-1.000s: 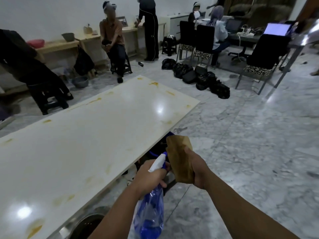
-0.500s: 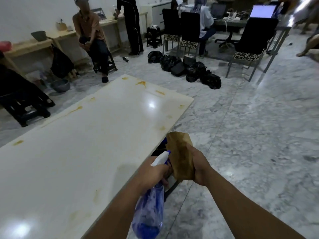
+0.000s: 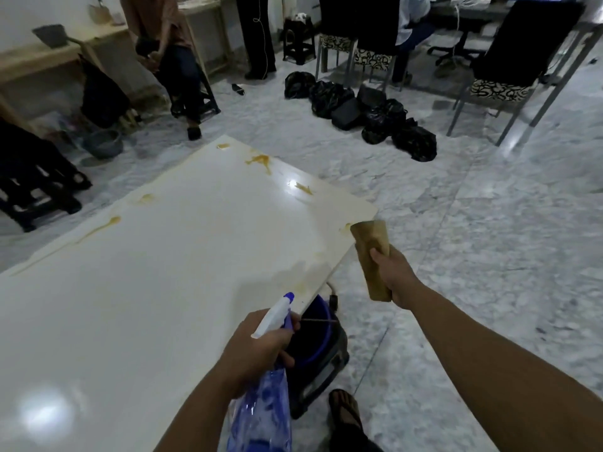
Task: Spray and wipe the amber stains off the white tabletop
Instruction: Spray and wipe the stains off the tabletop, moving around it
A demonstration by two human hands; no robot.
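- Gripping item: left hand, fingers curled round the neck of a translucent blue plastic spray bottle with a white trigger head, nozzle aimed toward the tabletop's near edge.
- Right hand: closed around a folded tan-brown cloth, held upright just beside the table's right corner, off the surface.
- Glossy white rectangular tabletop: amber stains near the far end; further smears along the left edge and by the right corner.
- Dark bucket with blue rim: on the floor beneath the table edge.
- Grey-veined marble floor: black plastic bags heaped beyond the table.
- Sandalled foot: beside the bucket.
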